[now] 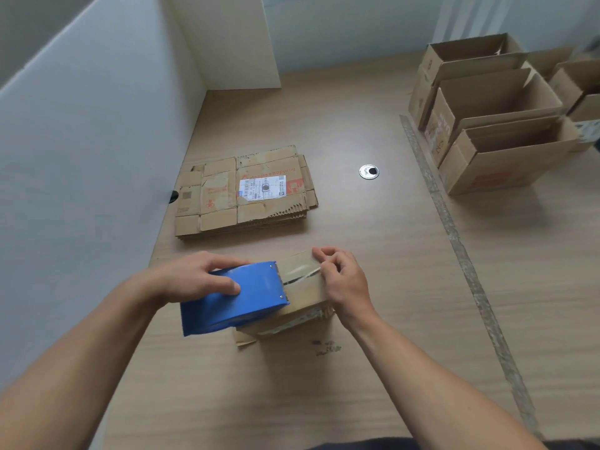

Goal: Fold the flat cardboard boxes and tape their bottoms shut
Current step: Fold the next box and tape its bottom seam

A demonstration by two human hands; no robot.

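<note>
- Two hands work over one small box (pixel 303 311) standing on the wooden table (pixel 357 401), close to the person.
- Left hand (pixel 198 277) wraps its fingers over the top of a blue tape dispenser (pixel 240 297) and its thumb down the side; the dispenser rests on the box's upturned face.
- Clear tape (pixel 300 271) runs from the dispenser's front edge across that face, over the seam.
- Right hand (pixel 344 280) has its fingers curled, pinching the tape's free end at the box's right edge.
- Many flat boxes (pixel 243 193) lie stacked farther back, near the white partition (pixel 97 141); the top one bears a white shipping label (pixel 262 187).
- One round metal cable hole (pixel 369 172) sits right of the stack.
- Several folded boxes (pixel 496 125) stand open side up at the far right, touching one another; only bare cardboard shows inside them.
</note>
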